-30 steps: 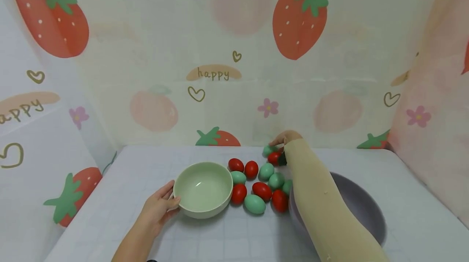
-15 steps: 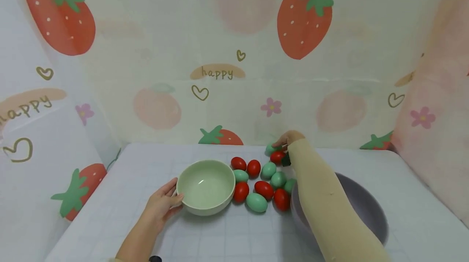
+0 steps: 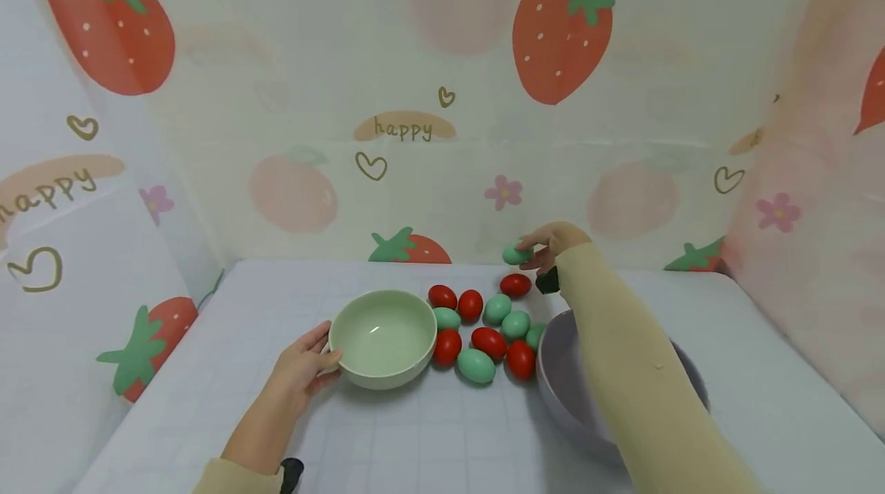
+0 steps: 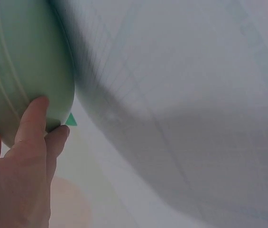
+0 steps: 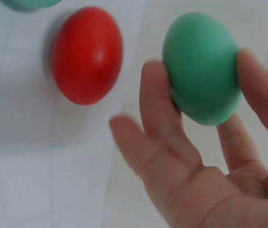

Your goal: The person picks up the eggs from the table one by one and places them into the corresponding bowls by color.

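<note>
Far wall (image 3: 311, 56) reads "happy" (image 3: 403, 127) (strawberries (image 3: 563, 37) too, lol); white table (image 3: 387, 440), right hand (image 3: 557, 238) pinching green egg (image 3: 515, 253), left hand (image 3: 301, 368) gripping bowl (image 3: 383, 340).

Decent room on the near tabletop (image 3: 415, 440), but red and green eggs (image 3: 488, 343) pretty much clog the gap between the green bowl (image 3: 383, 340) and purple basin (image 3: 568, 375).

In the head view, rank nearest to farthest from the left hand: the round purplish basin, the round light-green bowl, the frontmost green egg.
1. Round light-green bowl, gripped by left hand.
2. Frontmost green egg, right of bowl.
3. Round purplish basin, farther right.
</note>
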Motion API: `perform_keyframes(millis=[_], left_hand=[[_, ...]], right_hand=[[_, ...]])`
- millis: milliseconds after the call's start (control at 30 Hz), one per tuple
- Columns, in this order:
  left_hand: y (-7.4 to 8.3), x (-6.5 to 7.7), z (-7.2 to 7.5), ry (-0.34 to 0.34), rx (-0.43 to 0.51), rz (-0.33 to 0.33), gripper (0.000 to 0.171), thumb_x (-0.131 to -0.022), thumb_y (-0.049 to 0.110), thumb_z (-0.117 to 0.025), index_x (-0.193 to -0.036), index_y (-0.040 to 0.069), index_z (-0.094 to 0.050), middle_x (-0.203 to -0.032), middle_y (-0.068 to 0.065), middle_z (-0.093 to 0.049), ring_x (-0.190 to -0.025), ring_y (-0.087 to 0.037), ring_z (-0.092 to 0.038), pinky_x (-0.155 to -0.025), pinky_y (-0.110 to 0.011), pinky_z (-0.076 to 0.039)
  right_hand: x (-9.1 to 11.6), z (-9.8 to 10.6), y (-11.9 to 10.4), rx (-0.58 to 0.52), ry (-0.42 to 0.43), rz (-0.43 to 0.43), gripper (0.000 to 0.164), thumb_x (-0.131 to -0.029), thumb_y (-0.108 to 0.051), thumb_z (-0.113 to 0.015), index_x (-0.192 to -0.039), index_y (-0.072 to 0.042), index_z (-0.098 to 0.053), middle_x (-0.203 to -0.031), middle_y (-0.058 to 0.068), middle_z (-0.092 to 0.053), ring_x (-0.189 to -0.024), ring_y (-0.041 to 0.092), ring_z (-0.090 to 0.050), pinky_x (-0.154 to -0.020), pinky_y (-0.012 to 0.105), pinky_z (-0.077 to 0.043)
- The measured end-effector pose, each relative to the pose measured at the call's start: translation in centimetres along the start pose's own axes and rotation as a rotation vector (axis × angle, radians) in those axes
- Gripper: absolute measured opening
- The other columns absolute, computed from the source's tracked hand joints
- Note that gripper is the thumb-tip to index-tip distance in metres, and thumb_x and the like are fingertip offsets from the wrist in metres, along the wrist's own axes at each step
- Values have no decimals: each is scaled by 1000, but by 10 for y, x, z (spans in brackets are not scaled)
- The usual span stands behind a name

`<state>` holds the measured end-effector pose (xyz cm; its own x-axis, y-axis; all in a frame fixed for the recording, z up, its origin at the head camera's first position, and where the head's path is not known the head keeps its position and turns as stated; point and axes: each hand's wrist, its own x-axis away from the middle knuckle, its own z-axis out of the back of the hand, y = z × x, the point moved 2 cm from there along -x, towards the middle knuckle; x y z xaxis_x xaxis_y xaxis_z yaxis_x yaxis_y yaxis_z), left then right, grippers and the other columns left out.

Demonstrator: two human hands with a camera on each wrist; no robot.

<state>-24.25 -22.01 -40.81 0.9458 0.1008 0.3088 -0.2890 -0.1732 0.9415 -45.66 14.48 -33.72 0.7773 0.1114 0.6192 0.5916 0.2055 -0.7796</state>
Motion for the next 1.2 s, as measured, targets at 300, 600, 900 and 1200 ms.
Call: perform_keyframes(millis=[300,600,900,1200], left_hand=[[-2,-4,-1,20,28,19,68,-95,-11,-50,-154,1,-17,-159,-17,-9,-141,-35,-26,-108,-50,-31],[-2,-6,-1,21,34,18,68,-96,-11,-49,-154,1,-16,-159,-17,-9,-140,-35,-28,-108,-51,-30],[1,-4,-3,36,10,19,68,-96,-9,-50,-154,3,-18,-160,-15,-10,-136,-33,-33,-107,-49,-33],[1,-2,-3,42,-13,25,68,-96,-7,-52,-154,4,-19,-160,-14,-11,-130,-28,-41,-107,-49,-34]], right_hand=[[18,-10,-9,-320,-82,-19,58,-95,6,-54,-149,-9,-39,-155,18,-27,-127,36,-45,-106,45,-34],[24,-15,-7,-369,-133,8,61,-97,4,-51,-152,-13,-33,-156,15,-21,-137,36,-34,-102,38,-39],[35,-17,-6,-331,-147,18,62,-98,1,-51,-153,-16,-31,-154,19,-23,-121,37,-50,-101,35,-38],[18,-10,1,-347,-222,52,64,-93,4,-59,-150,-14,-37,-149,17,-29,-126,39,-47,-96,40,-47]])
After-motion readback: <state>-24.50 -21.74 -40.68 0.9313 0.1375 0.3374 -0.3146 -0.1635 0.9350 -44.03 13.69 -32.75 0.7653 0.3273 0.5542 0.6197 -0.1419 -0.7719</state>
